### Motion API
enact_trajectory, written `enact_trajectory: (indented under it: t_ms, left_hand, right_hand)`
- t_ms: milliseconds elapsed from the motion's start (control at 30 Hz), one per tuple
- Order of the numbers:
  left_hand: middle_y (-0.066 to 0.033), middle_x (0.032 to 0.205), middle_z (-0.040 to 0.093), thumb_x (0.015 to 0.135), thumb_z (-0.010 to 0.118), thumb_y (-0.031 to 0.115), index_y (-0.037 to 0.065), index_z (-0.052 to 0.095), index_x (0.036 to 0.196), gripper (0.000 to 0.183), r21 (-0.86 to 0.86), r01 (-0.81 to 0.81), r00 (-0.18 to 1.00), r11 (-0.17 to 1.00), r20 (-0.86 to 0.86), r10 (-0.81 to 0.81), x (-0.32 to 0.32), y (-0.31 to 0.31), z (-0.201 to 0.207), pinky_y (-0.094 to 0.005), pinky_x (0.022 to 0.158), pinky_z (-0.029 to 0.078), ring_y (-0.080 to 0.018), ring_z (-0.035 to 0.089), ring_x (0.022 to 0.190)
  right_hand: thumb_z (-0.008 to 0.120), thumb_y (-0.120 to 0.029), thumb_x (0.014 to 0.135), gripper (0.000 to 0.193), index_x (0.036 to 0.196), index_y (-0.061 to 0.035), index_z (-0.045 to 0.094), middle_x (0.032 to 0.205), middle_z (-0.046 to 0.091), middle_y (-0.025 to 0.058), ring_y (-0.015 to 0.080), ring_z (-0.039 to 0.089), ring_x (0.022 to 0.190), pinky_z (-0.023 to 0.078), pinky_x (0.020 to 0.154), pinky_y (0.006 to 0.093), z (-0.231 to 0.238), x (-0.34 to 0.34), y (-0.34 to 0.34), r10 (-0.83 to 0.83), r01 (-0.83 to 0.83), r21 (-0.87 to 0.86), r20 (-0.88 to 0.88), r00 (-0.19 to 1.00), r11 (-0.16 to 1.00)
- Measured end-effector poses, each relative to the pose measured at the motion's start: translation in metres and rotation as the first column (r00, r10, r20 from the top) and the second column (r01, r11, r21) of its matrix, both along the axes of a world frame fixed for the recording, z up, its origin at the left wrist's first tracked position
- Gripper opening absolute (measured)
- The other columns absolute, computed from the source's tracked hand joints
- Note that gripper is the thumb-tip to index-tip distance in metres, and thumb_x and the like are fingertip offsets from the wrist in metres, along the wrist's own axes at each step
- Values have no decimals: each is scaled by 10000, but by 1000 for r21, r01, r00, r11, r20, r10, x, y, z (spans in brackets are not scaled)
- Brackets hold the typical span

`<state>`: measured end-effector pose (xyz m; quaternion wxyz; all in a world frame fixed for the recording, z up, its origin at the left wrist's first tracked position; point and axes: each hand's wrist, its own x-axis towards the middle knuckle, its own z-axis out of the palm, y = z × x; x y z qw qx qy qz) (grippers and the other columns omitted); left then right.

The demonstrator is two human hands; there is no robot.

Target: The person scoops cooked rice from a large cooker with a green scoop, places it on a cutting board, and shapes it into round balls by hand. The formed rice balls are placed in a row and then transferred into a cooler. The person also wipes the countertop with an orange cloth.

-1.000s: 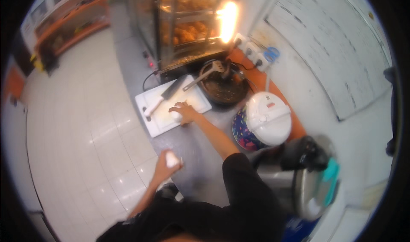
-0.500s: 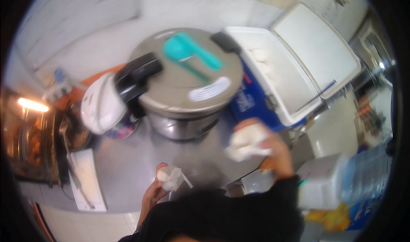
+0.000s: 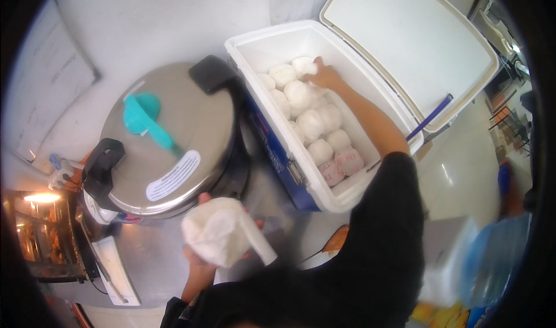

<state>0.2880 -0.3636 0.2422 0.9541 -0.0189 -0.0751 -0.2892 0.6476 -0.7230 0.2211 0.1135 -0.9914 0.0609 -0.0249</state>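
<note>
My left hand (image 3: 200, 267) is closed around a white, rounded paper-wrapped bundle (image 3: 214, 229), held over the counter in front of the pot. A loose white strip hangs off its right side. My right hand (image 3: 326, 76) reaches into the open cooler box (image 3: 341, 203), its thumb and fingers apart beside a white wrapped ball (image 3: 303, 66) at the far end. Several similar white balls (image 3: 298, 95) lie piled along the cooler, with two pinkish printed wrapped bundles (image 3: 349, 161) at its near end.
A large lidded steel pot (image 3: 174, 96) stands left of the cooler, a teal scoop (image 3: 139, 116) on its lid. The cooler's lid (image 3: 411, 44) is swung back to the right. A lit glass food cabinet (image 3: 49, 235) and a white board (image 3: 119, 273) are at far left.
My right hand has gone from near the counter, where it held a white wrapped bundle, into the cooler. The view has swung right. The white bundle in my left hand appears larger.
</note>
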Motion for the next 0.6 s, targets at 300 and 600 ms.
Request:
enact_trajectory:
  t_ms: [300, 600]
  left_hand:
    - [-282, 1427, 201, 915, 519, 482, 407, 173, 1473, 661, 125, -234, 969, 964, -52, 242, 2, 4, 10, -759, 783, 451, -622, 206, 1289]
    - [-94, 1399, 355, 926, 551, 476, 206, 161, 1456, 711, 741, -544, 833, 393, 420, 361, 73, -77, 61, -490, 1013, 426, -290, 418, 1289]
  right_hand:
    - [363, -614, 920, 720, 1490, -194, 231, 1386, 410, 251, 375, 463, 1256, 385, 1013, 506, -29, 13, -5, 150, -197, -182, -244, 958, 963]
    - [444, -613, 911, 630, 1232, -81, 551, 1003, 659, 130, 204, 636, 774, 518, 629, 324, 155, -97, 47, 687, -582, 628, 103, 720, 516]
